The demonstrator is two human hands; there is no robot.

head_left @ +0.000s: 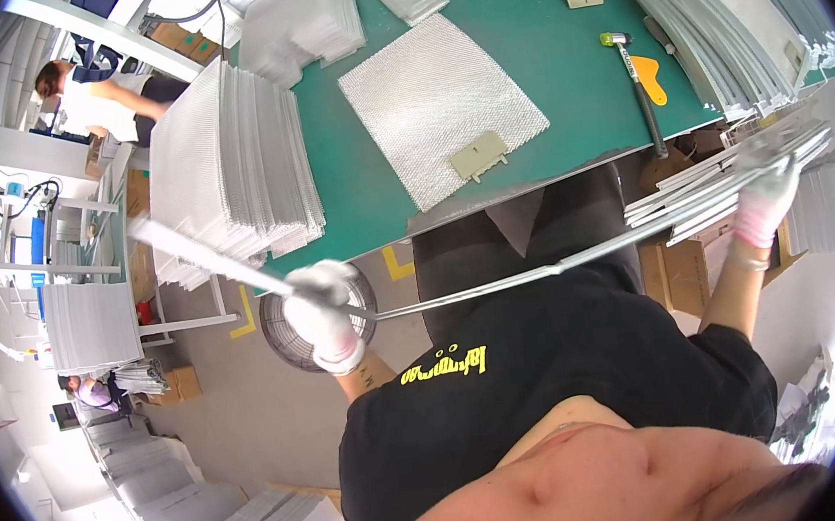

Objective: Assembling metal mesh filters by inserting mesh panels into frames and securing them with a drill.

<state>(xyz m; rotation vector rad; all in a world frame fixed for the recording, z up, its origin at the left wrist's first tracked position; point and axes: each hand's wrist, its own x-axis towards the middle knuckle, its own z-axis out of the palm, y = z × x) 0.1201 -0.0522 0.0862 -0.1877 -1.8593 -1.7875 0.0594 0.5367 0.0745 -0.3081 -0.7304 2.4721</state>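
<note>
Beside green table [569, 115], left hand [327, 309] around pale strip [220, 260].

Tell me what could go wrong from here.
The strip in the left hand crosses the mesh stack in this view; a swing might disturb the stack. The hammer pokes past the table edge, so a passing arm could knock it off.

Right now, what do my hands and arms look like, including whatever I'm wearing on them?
Your left hand and right hand both wear white gloves. Black short sleeves cover your upper arms, leaving the forearms bare. A light-coloured band circles your right wrist, and small dark markings show on your left forearm.
</note>
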